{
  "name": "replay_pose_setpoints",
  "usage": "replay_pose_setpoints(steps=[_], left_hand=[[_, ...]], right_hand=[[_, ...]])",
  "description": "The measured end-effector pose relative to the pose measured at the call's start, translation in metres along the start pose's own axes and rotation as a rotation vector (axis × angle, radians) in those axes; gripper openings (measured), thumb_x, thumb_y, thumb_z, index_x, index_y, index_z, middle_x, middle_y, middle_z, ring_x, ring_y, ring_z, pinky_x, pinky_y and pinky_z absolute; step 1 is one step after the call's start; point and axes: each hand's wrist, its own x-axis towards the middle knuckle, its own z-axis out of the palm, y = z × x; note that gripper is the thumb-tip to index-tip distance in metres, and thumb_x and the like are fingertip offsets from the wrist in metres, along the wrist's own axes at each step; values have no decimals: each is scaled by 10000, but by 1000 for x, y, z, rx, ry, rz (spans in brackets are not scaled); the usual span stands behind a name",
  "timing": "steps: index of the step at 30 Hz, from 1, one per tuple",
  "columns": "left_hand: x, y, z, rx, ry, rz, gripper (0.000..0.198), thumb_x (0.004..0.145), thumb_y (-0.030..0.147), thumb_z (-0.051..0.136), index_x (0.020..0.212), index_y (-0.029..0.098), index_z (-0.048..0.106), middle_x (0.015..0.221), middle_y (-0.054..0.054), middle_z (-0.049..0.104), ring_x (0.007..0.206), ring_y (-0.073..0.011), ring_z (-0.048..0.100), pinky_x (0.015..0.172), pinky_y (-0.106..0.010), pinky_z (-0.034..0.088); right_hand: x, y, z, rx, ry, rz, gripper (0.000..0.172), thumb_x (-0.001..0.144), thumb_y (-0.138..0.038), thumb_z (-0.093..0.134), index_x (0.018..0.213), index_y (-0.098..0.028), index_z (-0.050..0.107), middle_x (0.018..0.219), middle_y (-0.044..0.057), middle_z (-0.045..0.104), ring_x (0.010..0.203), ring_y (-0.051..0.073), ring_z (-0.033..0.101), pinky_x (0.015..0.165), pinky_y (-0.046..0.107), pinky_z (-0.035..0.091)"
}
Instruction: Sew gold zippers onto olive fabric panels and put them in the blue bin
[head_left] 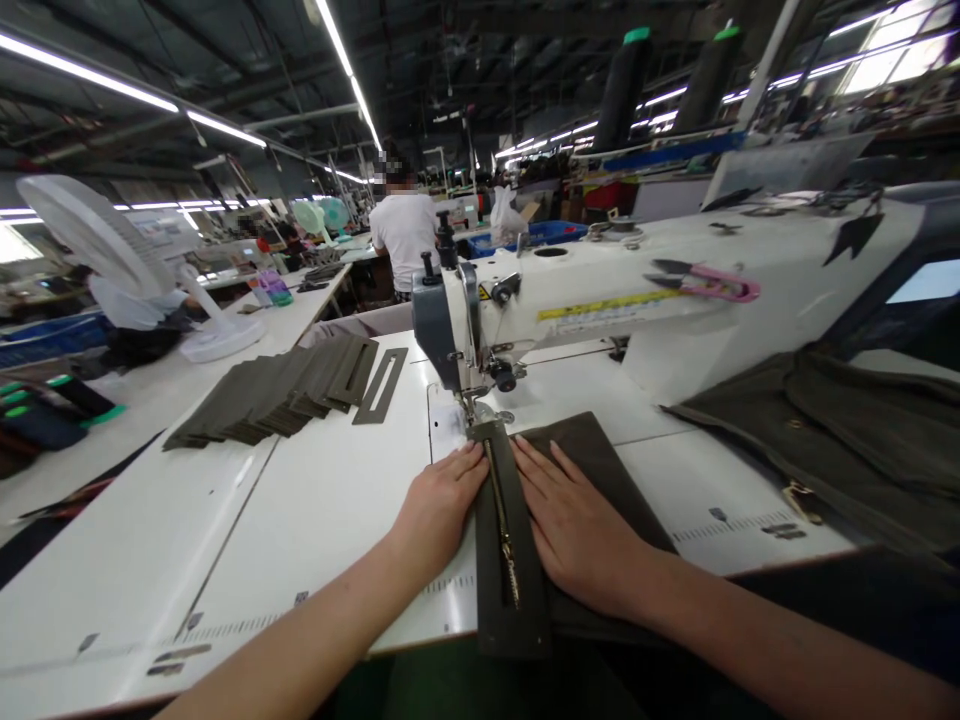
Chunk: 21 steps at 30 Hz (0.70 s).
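Left hand (439, 510) and right hand (574, 525) flat on either side, fingers (544, 470) spread, gripping nothing, over a metal-toothed zipper (502, 520) on smooth olive fabric (592, 470), beneath the presser foot (480, 415); fanned olive strips (270, 390) on the white laminate surface (315, 500).

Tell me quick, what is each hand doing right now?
Left hand: open, lying flat, fingertips on the zipper.
Right hand: open, lying flat on the dark cloth beside the zipper.
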Motion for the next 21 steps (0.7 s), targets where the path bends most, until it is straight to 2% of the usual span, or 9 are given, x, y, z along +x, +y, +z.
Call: replay_pose_setpoints(steps=[3,7,12,16,21], left_hand=[[0,0,-1,1,5,14,348,784,8,422,1096,70,565,1177,-154,570,1088,-237,542,910,-374,484],[3,1,-2,26,-1,28,303,828,38,402,1075,59,578,1153,-169,581,1056,-245,559,886,-387,498],[7,0,-4,22,-14,49,277,887,116,354,1004,70,601,1125,-178,591,1058,-247,550,879,-410,494],[5,-5,-4,54,-4,79,280,884,124,340,986,118,600,1096,-144,609,1025,-240,564,870,-419,493],[3,-11,-3,122,-39,134,281,860,114,363,1058,85,561,1118,-162,592,1051,-253,540,854,-406,494]], right_hand=[[2,1,-2,34,-6,23,491,830,-150,359,1318,-102,386,1393,121,342,1306,235,232,1061,474,191],[10,1,-6,82,-28,90,475,838,-156,341,1305,-103,408,1348,127,411,1250,237,323,1034,461,219],[25,-4,-2,100,-4,150,515,849,-254,397,1344,-119,353,1275,169,462,1144,317,402,939,513,282],[28,-6,5,108,51,174,515,859,-270,400,1360,-182,323,1250,164,477,1130,322,409,929,520,269],[25,-4,5,166,69,183,497,875,-322,372,1351,-187,330,1260,171,468,1145,319,405,942,513,255]])
